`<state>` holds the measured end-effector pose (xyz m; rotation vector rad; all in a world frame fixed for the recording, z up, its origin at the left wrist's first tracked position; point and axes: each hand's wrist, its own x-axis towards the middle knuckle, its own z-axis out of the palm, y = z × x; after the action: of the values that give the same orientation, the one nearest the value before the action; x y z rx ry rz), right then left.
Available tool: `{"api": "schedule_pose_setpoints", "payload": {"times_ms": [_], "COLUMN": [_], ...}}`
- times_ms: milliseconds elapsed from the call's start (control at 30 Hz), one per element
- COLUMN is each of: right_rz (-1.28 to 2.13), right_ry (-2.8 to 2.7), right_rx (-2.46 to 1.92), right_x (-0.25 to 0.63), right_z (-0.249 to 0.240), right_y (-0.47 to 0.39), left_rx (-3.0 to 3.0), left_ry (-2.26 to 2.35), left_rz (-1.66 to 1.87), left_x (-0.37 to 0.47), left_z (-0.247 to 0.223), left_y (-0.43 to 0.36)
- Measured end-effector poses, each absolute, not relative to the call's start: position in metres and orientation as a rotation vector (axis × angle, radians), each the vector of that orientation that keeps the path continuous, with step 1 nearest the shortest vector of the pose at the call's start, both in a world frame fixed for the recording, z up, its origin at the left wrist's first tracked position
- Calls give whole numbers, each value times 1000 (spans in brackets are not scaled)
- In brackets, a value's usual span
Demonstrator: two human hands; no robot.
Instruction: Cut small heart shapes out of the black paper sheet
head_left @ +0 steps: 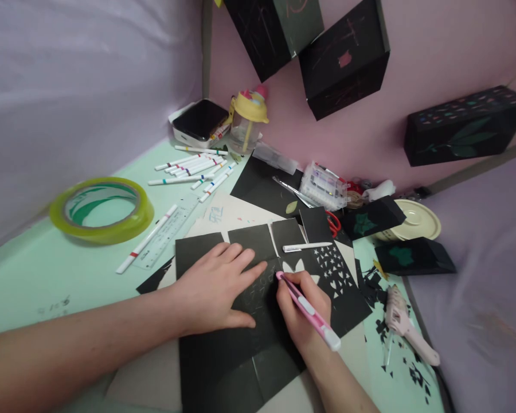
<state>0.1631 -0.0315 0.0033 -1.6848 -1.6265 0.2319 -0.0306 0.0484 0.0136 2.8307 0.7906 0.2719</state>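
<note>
My left hand (217,284) lies flat on a large sheet of black paper (215,367), its fingers spread toward the middle. In my right hand (307,307) is a pink and white craft knife (310,312), gripped like a pen, with its front end down near the paper. Faint pencil-like marks show on the sheet between my hands. To the right, the paper has cut-out petal shapes (300,265) and a patch of small hearts, stars and triangles (333,269). Across its upper part rests a white pen (307,247). My fingers partly hide the petals.
Left stand a roll of yellow-green tape (144,212), a clear ruler (169,232) and several white markers (193,166). Behind are a yellow-lidded cup (246,123) and a phone (201,119). Right lie a glue gun (406,324) and black scraps (417,376). Black paper boxes (346,60) hang above.
</note>
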Motion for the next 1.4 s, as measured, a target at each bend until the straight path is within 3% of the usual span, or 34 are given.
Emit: {"api": "schedule_pose_setpoints", "payload": {"times_ms": [1400], "right_rz": [190], "right_ry": [-1818], "right_rx": [-1653], "right_x": [157], "right_z": [0], "right_y": [-35], "left_rx": [2696], "left_ry": [649], "left_rz": [211], "left_x": [-30], "left_z": [0], "left_y": [52]}}
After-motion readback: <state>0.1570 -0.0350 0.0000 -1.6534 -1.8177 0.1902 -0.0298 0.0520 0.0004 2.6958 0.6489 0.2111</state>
